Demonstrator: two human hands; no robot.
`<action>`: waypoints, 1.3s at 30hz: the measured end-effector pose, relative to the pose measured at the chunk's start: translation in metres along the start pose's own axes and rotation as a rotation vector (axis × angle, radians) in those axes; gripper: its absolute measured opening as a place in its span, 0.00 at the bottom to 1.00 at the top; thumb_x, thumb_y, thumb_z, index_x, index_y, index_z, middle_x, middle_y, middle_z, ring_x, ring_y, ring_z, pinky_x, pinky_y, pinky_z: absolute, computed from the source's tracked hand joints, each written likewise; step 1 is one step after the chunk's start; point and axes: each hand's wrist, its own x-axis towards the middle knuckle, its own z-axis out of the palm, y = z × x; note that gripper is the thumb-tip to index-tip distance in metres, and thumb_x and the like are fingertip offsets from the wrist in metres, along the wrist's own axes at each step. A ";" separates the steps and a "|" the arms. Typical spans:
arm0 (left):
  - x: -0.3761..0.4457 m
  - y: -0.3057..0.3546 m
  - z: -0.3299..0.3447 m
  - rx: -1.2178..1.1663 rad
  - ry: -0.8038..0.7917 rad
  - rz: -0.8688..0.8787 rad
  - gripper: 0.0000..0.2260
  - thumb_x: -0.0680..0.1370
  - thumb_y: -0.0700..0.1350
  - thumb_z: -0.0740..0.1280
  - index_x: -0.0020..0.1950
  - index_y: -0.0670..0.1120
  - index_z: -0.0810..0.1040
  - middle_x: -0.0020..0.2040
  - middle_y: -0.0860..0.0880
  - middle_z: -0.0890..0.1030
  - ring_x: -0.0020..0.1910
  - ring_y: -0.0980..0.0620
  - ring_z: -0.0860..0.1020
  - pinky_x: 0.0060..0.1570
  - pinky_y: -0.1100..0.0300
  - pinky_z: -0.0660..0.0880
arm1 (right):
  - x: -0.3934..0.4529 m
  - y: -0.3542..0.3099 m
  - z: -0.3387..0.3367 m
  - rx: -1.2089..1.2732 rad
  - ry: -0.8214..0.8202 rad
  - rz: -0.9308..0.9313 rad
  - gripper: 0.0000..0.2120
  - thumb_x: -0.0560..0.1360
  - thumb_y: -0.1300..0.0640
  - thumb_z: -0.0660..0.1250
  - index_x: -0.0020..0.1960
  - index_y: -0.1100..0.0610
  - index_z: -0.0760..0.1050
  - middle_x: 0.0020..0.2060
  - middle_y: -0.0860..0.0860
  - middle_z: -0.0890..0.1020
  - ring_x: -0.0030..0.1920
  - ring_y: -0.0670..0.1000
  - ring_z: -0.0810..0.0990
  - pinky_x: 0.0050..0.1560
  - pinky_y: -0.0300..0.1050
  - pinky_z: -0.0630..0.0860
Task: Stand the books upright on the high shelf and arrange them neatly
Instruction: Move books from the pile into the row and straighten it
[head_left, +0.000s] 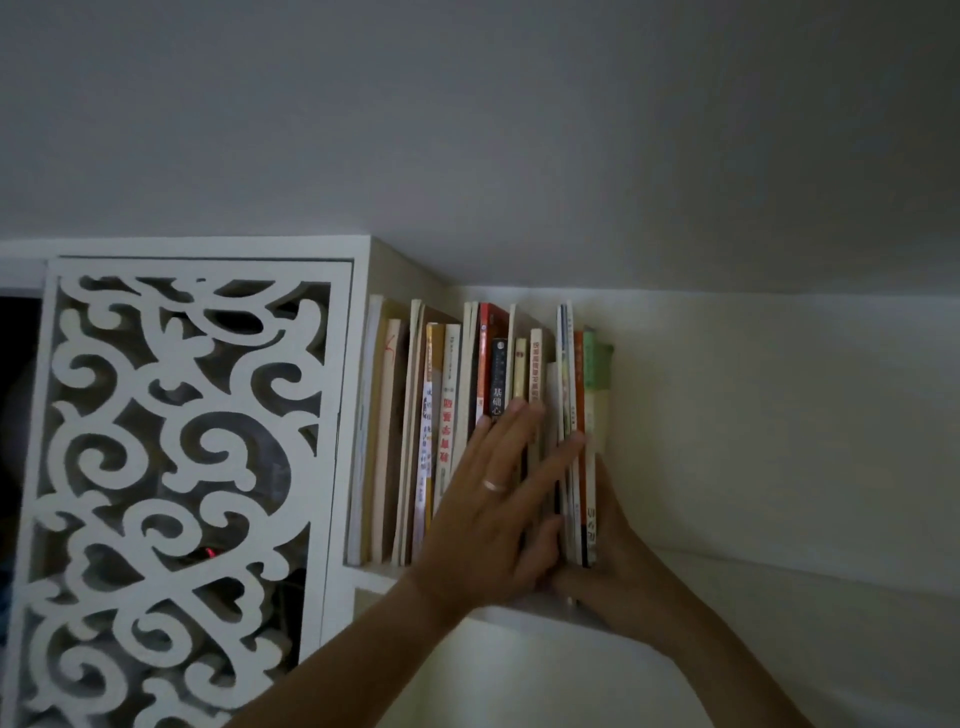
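Several books (452, 415) stand upright in a row on the high white shelf (374, 577), spines facing me. My left hand (493, 499), a ring on one finger, lies flat with straight, spread fingers against the spines in the middle of the row. My right hand (618, 551) is at the right end of the row, against the outer side and bottom of the last books (584, 415), an orange and a green-and-white one. Its fingers are mostly hidden behind those books.
A white cabinet door with carved scroll cut-outs (176, 467) stands to the left of the books. A plain cream wall (779, 415) lies to the right, and the ceiling (467, 130) is close above.
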 end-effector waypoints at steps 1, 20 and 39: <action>0.002 0.003 0.004 0.031 -0.017 -0.021 0.29 0.82 0.53 0.62 0.82 0.49 0.63 0.84 0.40 0.53 0.83 0.40 0.53 0.81 0.39 0.50 | -0.001 0.000 -0.001 -0.008 0.010 0.014 0.61 0.65 0.48 0.78 0.80 0.35 0.36 0.80 0.36 0.53 0.79 0.42 0.58 0.76 0.56 0.66; 0.023 0.096 0.034 0.057 -0.045 -1.111 0.55 0.68 0.60 0.80 0.82 0.37 0.54 0.77 0.33 0.65 0.72 0.32 0.69 0.62 0.32 0.74 | -0.045 -0.010 -0.039 -0.302 0.420 0.287 0.30 0.75 0.44 0.73 0.72 0.54 0.69 0.60 0.55 0.82 0.56 0.58 0.82 0.54 0.47 0.78; -0.009 0.062 0.029 0.071 0.054 -0.689 0.40 0.81 0.70 0.53 0.83 0.44 0.53 0.78 0.41 0.63 0.75 0.44 0.64 0.73 0.46 0.65 | -0.046 -0.009 -0.042 -0.161 0.273 0.206 0.32 0.72 0.48 0.77 0.71 0.49 0.67 0.55 0.44 0.80 0.51 0.45 0.79 0.42 0.27 0.69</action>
